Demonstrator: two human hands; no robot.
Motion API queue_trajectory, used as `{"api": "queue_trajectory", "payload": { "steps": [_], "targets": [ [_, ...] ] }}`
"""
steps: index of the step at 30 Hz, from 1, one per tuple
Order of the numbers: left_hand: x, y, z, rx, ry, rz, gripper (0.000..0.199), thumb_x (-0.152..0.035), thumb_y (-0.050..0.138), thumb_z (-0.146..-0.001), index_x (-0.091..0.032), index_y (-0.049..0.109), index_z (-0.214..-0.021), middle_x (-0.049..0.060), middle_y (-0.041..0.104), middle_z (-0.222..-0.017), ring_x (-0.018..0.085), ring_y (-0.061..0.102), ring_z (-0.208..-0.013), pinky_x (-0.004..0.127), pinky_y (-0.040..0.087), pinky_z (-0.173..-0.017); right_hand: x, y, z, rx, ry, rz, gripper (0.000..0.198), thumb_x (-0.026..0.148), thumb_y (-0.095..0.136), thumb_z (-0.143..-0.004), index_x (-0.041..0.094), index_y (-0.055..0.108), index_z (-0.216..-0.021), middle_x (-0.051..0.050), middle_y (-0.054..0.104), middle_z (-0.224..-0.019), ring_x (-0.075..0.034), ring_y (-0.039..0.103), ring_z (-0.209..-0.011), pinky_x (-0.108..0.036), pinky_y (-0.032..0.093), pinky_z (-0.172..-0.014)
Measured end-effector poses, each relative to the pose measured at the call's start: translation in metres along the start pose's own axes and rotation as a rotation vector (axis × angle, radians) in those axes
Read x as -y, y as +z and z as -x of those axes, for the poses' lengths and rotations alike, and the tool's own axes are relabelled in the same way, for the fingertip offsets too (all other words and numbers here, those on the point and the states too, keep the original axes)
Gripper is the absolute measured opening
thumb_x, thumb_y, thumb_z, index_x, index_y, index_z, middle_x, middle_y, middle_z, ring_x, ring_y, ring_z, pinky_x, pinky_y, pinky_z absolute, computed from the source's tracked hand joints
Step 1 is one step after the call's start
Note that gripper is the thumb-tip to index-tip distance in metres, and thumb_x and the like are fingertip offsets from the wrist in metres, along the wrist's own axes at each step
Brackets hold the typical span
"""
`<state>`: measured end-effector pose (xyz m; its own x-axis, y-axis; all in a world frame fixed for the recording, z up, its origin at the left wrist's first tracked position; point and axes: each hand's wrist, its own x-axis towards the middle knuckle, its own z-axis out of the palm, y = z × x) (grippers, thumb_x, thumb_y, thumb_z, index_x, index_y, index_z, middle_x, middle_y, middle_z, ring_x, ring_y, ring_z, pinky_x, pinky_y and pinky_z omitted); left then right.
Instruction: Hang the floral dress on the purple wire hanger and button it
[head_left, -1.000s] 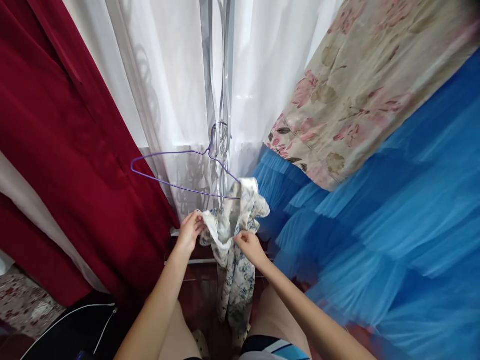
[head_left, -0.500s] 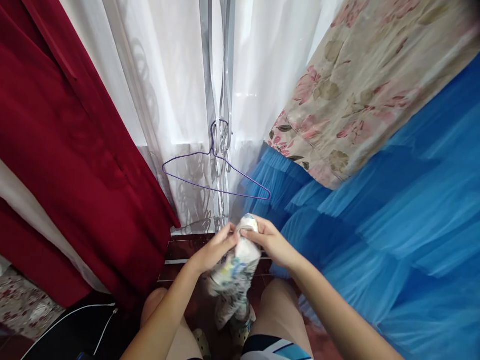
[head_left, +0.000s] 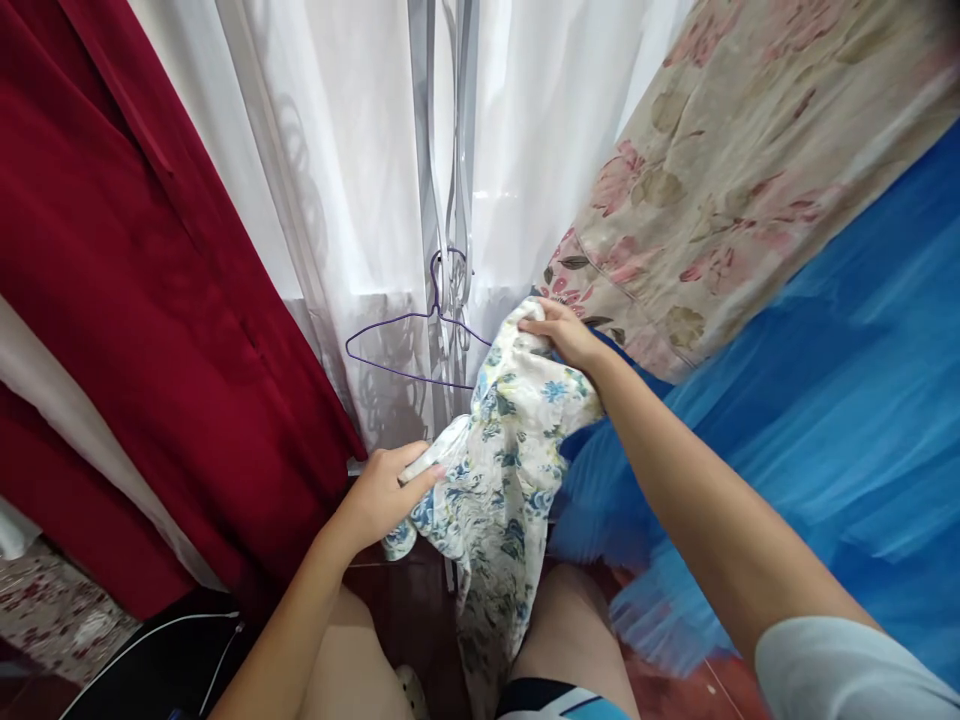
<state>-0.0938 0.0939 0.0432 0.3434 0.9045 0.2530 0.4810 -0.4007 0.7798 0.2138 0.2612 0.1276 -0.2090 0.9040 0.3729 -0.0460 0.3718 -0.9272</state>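
Both hands stretch a white floral dress [head_left: 510, 450] with blue and yellow flowers between them, and its lower part hangs down between my legs. My left hand [head_left: 395, 490] is closed on its left upper edge, lower down. Higher up, my right hand [head_left: 559, 328] pinches the other upper edge, with the cloth draping under the wrist. Behind the dress a purple wire hanger [head_left: 390, 321] hangs from a white metal rack. The raised cloth and my right hand cover the hanger's right end.
A red curtain [head_left: 187, 300] hangs on the left and a white curtain [head_left: 352, 150] at the back. To the right are a beige floral cloth [head_left: 675, 200] and blue ruffled tulle [head_left: 810, 430]. A white cable [head_left: 161, 620] lies over a black object at lower left.
My hands have moved apart, the right one up and to the right, the left one a little left. The bunched dress is now spread out and raised in front of the hanger.
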Motion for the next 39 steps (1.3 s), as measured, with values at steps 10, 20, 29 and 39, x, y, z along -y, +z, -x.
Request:
{"api": "queue_trajectory", "payload": {
  "steps": [10,20,29,39],
  "targets": [
    [0.102,-0.121,-0.044,-0.098,-0.055,-0.687,0.023,-0.041,0.056,-0.087,-0.023,0.07,-0.088,0.006,0.068,-0.092,0.027,0.054,-0.099,0.04,0.035,-0.094,-0.002,0.047,0.01,0.288,0.145,-0.094,0.032,0.039,0.082,-0.071,0.018,0.063,-0.087,0.002,0.064,-0.071,-0.011,0.057,-0.058,-0.021,0.046,-0.055],
    [0.055,-0.138,-0.15,-0.355,0.093,-0.317,0.024,-0.023,0.044,-0.089,-0.02,0.061,-0.105,0.007,0.066,-0.107,0.024,0.054,-0.103,0.038,0.039,-0.095,0.012,0.036,0.009,0.292,0.306,0.017,0.038,0.04,0.079,-0.073,0.02,0.071,-0.104,-0.004,0.073,-0.084,-0.016,0.064,-0.064,-0.026,0.052,-0.058],
    [0.041,-0.12,-0.12,-0.605,0.034,-0.296,0.024,-0.038,0.06,-0.085,-0.019,0.056,-0.099,0.004,0.064,-0.098,0.017,0.057,-0.081,0.029,0.042,-0.08,0.002,-0.006,0.057,0.067,0.144,0.402,0.039,0.057,0.066,-0.083,0.018,0.069,-0.086,-0.004,0.069,-0.083,-0.016,0.06,-0.07,-0.024,0.044,-0.058],
    [-0.006,-0.106,-0.093,-0.411,0.277,-0.326,0.028,-0.025,0.05,-0.087,-0.021,0.061,-0.112,0.002,0.065,-0.098,0.02,0.059,-0.089,0.027,0.041,-0.081,0.032,0.018,0.064,-0.265,-0.134,0.326,0.035,0.052,0.078,-0.072,0.02,0.065,-0.074,0.0,0.058,-0.065,-0.013,0.051,-0.057,-0.026,0.037,-0.05]
  ]
}}
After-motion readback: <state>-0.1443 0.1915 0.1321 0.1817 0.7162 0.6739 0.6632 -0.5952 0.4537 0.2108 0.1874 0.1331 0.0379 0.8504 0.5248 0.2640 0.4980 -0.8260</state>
